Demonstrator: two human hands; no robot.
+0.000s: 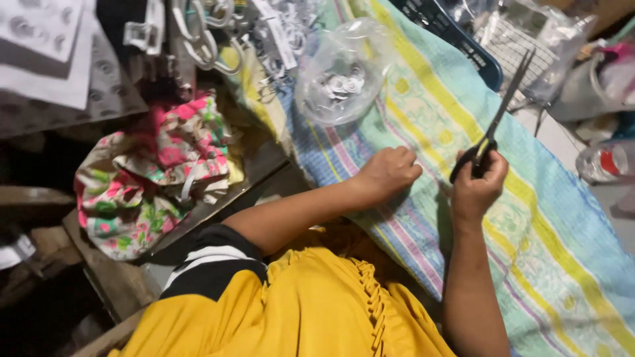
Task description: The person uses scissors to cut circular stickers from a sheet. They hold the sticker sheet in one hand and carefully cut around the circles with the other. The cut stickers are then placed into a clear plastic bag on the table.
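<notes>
**Scissors raised over a striped cloth**

A striped cloth in blue, yellow, green and pink covers the work surface from the top centre down to the lower right corner; what lies beneath it cannot be told. At its near edge spreads a yellow fringed garment, worn by the person whose two bare arms reach out over the cloth. Off the cloth's left edge, a bundle of floral fabric in pink, green and white rests on a dark wooden board. Near the cloth's top edge sits a clear plastic bag holding small white pieces. A dark blue basket stands just beyond, at the cloth's far edge. The left hand is curled into a loose fist, knuckles up, resting on the cloth near its middle; whether it pinches anything cannot be told. Just beside it, the right hand grips the black handles of a pair of scissors, whose blades are nearly together and point up and away toward the basket.
</notes>
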